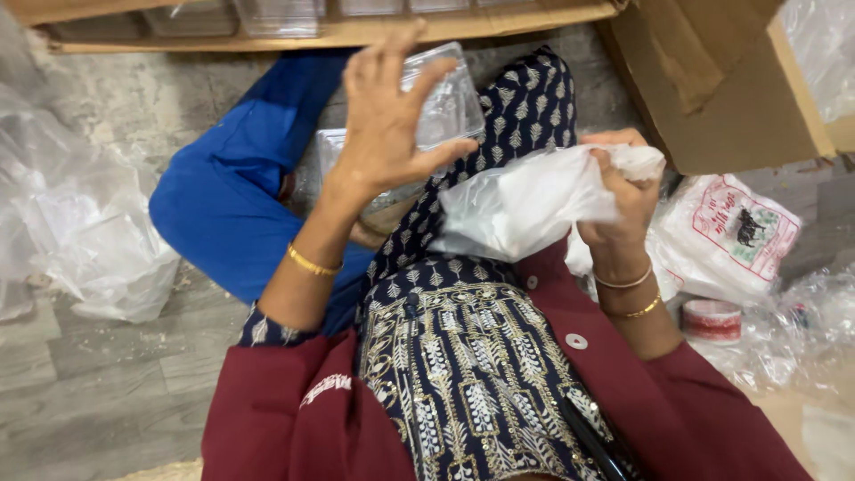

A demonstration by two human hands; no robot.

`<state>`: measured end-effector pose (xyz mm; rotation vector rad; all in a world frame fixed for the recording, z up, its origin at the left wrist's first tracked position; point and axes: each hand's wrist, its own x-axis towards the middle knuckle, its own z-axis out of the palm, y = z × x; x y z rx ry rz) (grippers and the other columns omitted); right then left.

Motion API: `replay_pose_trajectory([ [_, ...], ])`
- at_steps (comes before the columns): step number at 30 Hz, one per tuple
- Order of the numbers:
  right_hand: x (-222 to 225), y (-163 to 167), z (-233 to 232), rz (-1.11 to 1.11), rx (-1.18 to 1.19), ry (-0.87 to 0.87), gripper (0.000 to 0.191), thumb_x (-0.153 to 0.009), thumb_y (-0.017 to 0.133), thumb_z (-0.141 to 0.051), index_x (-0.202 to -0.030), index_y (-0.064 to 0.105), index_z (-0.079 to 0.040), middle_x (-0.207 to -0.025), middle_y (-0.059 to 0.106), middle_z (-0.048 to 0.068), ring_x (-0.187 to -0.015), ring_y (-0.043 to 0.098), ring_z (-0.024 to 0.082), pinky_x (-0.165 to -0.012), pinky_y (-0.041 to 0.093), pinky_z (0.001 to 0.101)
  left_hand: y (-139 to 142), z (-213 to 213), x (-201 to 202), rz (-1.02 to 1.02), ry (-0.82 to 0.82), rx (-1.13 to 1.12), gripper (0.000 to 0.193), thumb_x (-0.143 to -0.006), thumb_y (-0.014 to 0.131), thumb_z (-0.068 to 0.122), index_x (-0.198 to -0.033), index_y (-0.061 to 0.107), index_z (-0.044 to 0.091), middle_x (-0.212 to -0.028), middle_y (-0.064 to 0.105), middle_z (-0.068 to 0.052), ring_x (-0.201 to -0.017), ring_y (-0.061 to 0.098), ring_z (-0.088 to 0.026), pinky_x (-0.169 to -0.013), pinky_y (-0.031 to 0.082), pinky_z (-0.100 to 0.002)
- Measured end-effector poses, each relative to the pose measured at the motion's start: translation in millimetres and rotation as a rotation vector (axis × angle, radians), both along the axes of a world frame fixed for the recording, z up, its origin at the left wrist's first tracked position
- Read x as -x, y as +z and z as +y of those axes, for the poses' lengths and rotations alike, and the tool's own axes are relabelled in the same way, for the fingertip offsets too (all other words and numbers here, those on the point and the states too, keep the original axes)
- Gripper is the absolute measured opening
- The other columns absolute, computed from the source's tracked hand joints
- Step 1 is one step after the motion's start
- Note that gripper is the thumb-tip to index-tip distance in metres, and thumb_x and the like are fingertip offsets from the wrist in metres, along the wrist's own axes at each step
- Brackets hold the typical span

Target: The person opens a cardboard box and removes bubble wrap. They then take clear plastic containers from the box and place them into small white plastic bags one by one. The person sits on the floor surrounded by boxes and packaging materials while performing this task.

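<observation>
Hidden or unclear: the left hand (385,116) covers much of the clear plastic container (445,107), so its contents cannot be made out and whether its lid is closed cannot be told. A second clear container (328,151) lies behind the left wrist, largely hidden. The contents of the white plastic bag (525,205) are not visible. The cardboard box (712,80) at far right is cut off by the frame edge; its inside is not shown.

Hands: the left hand is raised, fingers spread and curled round the clear plastic container, thumb against its near edge. The right hand (623,191) is clenched on the bunched top of the white plastic bag, which hangs between the two hands over the lap.

Surroundings: a printed white packet (730,232) lies on the floor (98,383) at right, with a roll of tape (711,319) just near of it. Crumpled clear plastic sheeting (71,205) lies at left. A wooden shelf (356,34) runs along the far edge
</observation>
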<state>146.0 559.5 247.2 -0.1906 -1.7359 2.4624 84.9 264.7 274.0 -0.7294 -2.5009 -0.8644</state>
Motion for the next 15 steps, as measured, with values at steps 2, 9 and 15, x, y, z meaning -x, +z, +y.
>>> replay_pose_trajectory([
  [2, -2, 1, -7, 0.130, -0.161, 0.011, 0.009, -0.106, 0.069, 0.004, -0.101, 0.062, 0.002, -0.095, 0.064, 0.006, -0.083, 0.055, 0.011, -0.078, 0.044, 0.0229, 22, 9, -15, -0.015, -0.046, -0.166, 0.067, -0.088, 0.084, 0.053, -0.135, 0.059, 0.013, -0.143, 0.049, -0.016, -0.133, 0.046, -0.038, -0.113, 0.034, -0.055],
  [9, 2, 24, -52, 0.295, -0.061, 0.064, 0.021, -0.098, 0.079, 0.001, -0.099, 0.059, -0.005, -0.093, 0.060, 0.002, -0.076, 0.052, 0.008, -0.068, 0.041, 0.0211, 37, 52, -45, -0.290, -0.169, -0.449, 0.032, -0.088, 0.063, 0.018, -0.117, 0.064, 0.005, -0.112, 0.066, -0.012, -0.108, 0.064, -0.030, -0.097, 0.050, -0.041],
  [15, 8, 31, -53, 0.318, -0.193, 0.133, 0.008, -0.099, 0.071, 0.000, -0.104, 0.066, 0.003, -0.089, 0.064, 0.006, -0.077, 0.053, 0.010, -0.072, 0.043, 0.0218, 10, 51, -48, -0.049, -0.182, -0.536, 0.020, -0.095, 0.070, 0.012, -0.111, 0.064, 0.001, -0.109, 0.066, -0.015, -0.103, 0.062, -0.032, -0.094, 0.050, -0.040],
])
